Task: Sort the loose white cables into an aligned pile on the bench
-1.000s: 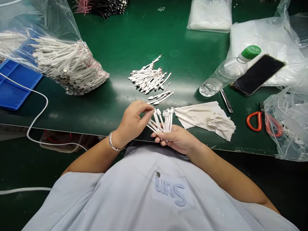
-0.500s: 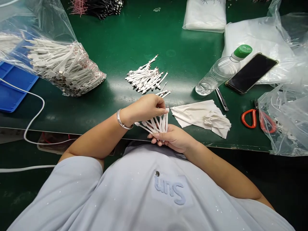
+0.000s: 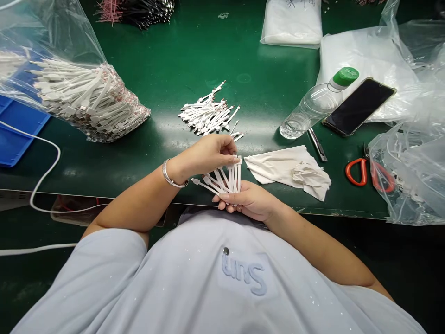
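Several short white USB cables (image 3: 222, 182) are fanned out in front of my body, their plug ends pointing up and to the left. My right hand (image 3: 255, 200) is closed round their lower ends, the thumb lying across them. Over the top of the fan, my left hand (image 3: 220, 150) pinches the plug end of one cable, finger and thumb together; part of that grip is hidden. A silver bracelet (image 3: 170, 175) circles the left wrist. Just beyond the hands, a loose pile of similar white cables (image 3: 208, 113) lies on the green table (image 3: 194, 55).
On the left sit a plastic bag of cables (image 3: 93, 102) and a blue tray (image 3: 21, 139). To the right are a cloth (image 3: 285, 167), a water bottle (image 3: 309, 109), a phone (image 3: 359, 106), a cutter knife (image 3: 317, 144), orange-handled scissors (image 3: 357, 172) and clear bags (image 3: 413, 176).
The whole view has shifted slightly. My left hand stays at the plug ends, with small finger movement; my right hand keeps its hold on the fanned cables.
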Motion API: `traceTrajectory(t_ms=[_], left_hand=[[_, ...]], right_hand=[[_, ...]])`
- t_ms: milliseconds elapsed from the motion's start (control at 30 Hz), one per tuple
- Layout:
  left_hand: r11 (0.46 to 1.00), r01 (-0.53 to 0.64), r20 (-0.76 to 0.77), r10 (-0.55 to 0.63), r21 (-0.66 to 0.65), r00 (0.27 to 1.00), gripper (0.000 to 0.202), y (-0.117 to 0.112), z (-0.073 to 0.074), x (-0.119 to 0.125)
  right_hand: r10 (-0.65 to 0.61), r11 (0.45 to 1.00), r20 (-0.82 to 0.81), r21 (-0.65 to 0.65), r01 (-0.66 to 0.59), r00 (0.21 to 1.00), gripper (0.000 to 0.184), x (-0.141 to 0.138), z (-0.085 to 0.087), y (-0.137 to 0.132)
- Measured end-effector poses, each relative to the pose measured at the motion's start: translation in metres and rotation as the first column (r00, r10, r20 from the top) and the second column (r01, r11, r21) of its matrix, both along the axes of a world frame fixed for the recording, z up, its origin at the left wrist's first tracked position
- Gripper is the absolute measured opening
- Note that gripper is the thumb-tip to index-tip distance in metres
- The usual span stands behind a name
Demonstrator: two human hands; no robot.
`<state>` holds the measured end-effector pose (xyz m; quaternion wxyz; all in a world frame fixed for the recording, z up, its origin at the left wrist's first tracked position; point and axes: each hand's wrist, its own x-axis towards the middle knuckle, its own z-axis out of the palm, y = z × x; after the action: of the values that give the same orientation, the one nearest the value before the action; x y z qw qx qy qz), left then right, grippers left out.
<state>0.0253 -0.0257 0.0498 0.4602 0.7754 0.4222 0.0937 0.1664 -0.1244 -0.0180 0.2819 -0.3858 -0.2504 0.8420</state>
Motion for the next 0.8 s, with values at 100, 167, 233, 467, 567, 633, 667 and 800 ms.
traceTrajectory(t_ms=[100,167,233,467,567,633,667,800], left_hand=[[0.998,-0.039,0.055,0.037,0.046,0.998,0.009,-0.003,-0.001,-0.001],[0.998,-0.056,0.105,0.053,0.029,0.993,0.008,-0.004,0.000,-0.002],[0.997,-0.078,0.174,0.078,-0.006,0.982,0.007,-0.004,0.002,-0.003],[0.971,-0.236,0.387,0.202,0.042,0.900,0.008,0.011,0.024,0.015],[0.991,-0.130,0.356,0.137,-0.045,0.924,0.012,0.021,0.021,0.042],[0.994,-0.017,0.268,0.047,-0.112,0.962,0.013,0.029,0.009,0.062],[0.988,0.037,0.212,-0.005,-0.148,0.977,0.015,0.033,0.002,0.071],[0.990,0.124,-0.013,-0.125,-0.069,0.992,0.034,0.050,-0.012,0.083]], right_hand=[[0.016,1.000,-0.016,-0.006,-0.016,1.000,0.032,0.001,0.000,0.001],[0.022,1.000,-0.021,-0.006,-0.022,1.000,0.032,0.001,0.000,0.002],[0.026,1.000,-0.031,0.000,-0.026,0.999,0.031,0.002,0.000,0.002],[0.050,0.999,-0.025,0.011,-0.050,0.998,0.033,0.002,-0.001,0.001],[0.047,0.999,0.003,0.026,-0.047,0.999,0.033,0.002,-0.001,0.000],[0.049,0.998,0.024,0.041,-0.049,0.999,0.034,0.001,0.000,0.000],[0.051,0.997,0.035,0.050,-0.053,0.998,0.034,0.001,0.000,-0.001],[0.058,0.995,0.048,0.081,-0.062,0.997,0.035,0.003,0.001,-0.004]])
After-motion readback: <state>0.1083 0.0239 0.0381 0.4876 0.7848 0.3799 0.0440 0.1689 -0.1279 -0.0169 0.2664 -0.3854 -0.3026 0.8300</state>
